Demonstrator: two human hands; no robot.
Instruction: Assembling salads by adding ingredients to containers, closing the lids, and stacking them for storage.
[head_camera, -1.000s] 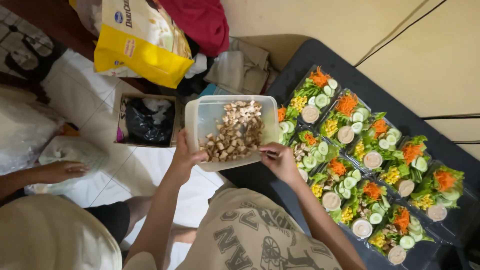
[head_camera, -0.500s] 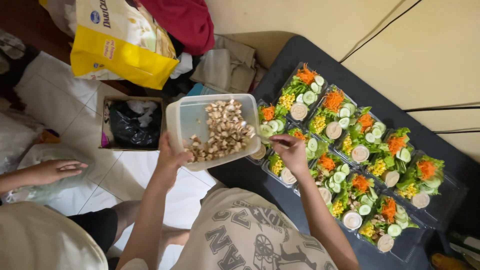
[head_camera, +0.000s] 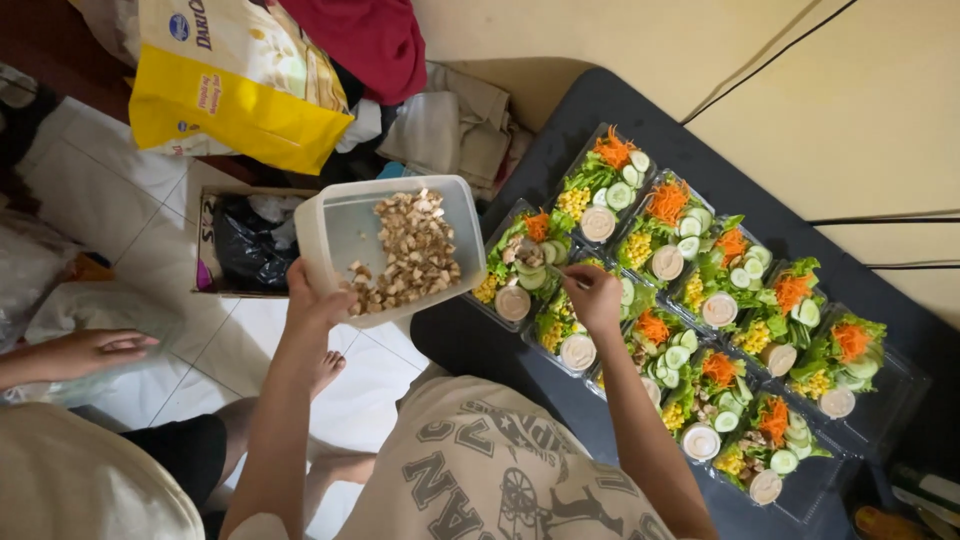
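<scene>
Left hand (head_camera: 312, 300) grips the near rim of the clear tub (head_camera: 395, 245) of diced chicken (head_camera: 410, 250), held tilted above the floor, left of the counter (head_camera: 480, 345). Right hand (head_camera: 592, 295), closed on a small utensil (kind unclear), sits over the nearest salad tray (head_camera: 525, 265), tub just left of it.

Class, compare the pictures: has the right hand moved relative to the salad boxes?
Yes. The right hand moved from the tub over onto the salad boxes.
</scene>
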